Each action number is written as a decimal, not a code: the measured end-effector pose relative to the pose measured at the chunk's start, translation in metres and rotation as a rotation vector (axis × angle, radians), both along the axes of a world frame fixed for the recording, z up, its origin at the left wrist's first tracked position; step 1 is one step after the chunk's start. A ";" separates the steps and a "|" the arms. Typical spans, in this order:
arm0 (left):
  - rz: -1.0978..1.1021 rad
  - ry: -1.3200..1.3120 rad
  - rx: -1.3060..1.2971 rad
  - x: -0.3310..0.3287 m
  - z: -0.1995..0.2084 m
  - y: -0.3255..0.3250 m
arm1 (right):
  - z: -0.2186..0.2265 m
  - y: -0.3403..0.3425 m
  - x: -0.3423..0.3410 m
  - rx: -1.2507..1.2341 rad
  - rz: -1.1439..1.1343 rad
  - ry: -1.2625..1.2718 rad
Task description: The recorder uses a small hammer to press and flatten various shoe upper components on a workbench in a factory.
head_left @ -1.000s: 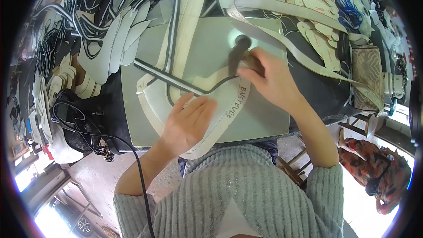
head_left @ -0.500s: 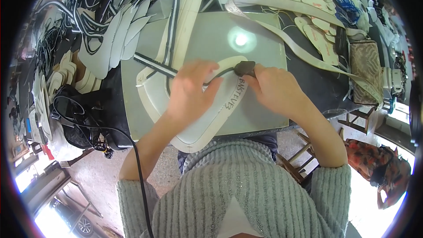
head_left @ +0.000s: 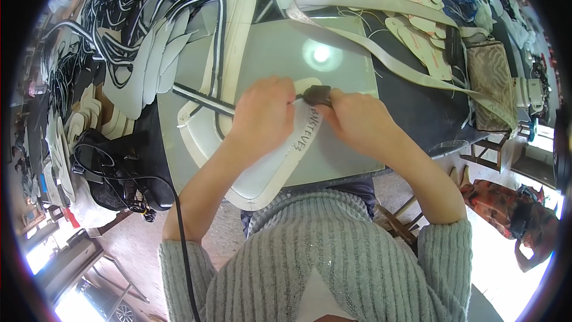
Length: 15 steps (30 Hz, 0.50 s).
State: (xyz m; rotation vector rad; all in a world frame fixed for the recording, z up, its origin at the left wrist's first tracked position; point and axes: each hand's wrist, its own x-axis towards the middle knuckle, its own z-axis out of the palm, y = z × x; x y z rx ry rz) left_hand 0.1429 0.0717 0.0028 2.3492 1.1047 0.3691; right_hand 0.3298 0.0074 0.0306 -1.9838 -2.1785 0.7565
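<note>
A white sole-shaped pattern piece (head_left: 271, 170) with handwriting lies on a grey-green work mat (head_left: 280, 53). My left hand (head_left: 262, 116) presses flat on the upper part of that piece. Close beside it, my right hand (head_left: 354, 122) grips a small dark tool (head_left: 316, 94) at the piece's top edge. A thin black strip (head_left: 199, 100) runs out from under my left hand toward the left. The tip of the tool is hidden between my hands.
Heaps of white cut shoe pieces with black trim (head_left: 149, 42) crowd the left and back. Long grey straps (head_left: 381, 42) cross the right side near a brown patterned purse (head_left: 491, 77). A black cable (head_left: 125, 182) trails off the left edge. A seated person in red (head_left: 512, 220) is at right.
My left hand slid up from the lower part of the pattern piece to its top. My right hand came down and left, so both hands meet at the dark tool.
</note>
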 end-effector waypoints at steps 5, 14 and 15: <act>0.046 -0.003 -0.188 0.000 0.003 0.005 | 0.007 0.003 -0.002 -0.097 -0.021 0.000; 0.003 -0.059 -0.075 0.004 -0.001 0.001 | 0.005 0.001 -0.003 -0.091 -0.035 -0.013; 0.002 -0.059 -0.075 0.005 0.000 0.002 | 0.005 0.001 -0.002 -0.092 -0.042 -0.010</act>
